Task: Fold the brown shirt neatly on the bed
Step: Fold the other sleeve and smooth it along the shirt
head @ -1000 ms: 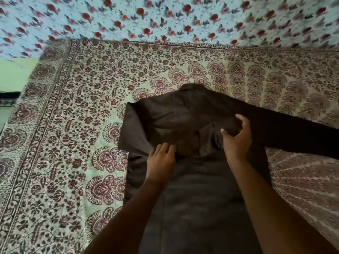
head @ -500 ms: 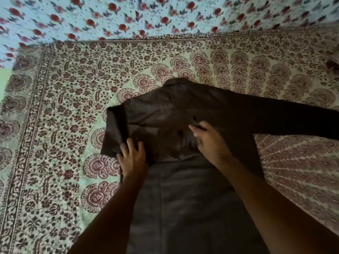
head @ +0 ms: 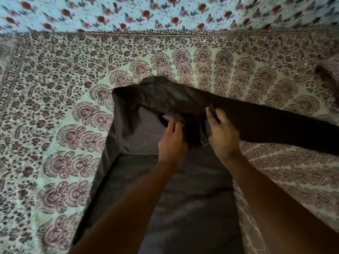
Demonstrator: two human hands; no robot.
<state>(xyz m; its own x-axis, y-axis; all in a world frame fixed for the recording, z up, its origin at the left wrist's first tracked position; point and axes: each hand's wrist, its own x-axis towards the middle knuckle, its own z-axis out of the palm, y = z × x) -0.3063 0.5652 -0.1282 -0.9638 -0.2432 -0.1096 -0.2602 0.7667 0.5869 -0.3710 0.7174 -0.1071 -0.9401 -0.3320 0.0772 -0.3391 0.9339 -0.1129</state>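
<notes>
Two forearms reach out over the long body of the brown shirt point(head: 192, 208), which lies flat on the patterned bedspread point(head: 55, 143). At their ends both hands work the folded-in left sleeve on the chest. The left hand point(head: 171, 143) has its fingers curled round a pale edge of cloth just ahead of it; a second ago it lay flat, pressing that fold down, and half a second ago it sat further out by the shirt's left edge. The right hand point(head: 222, 132) pinches a ridge of fabric at its fingertips, where before it was smoothing. So the pressing has turned into picking up: I judge the sleeve is being re-laid or tucked, and the fold is still early. Beyond the right hand, the other sleeve point(head: 284, 125) stretches away unfolded. Past both hands lies the collar point(head: 156, 81), then the flowered sheet point(head: 165, 13).
</notes>
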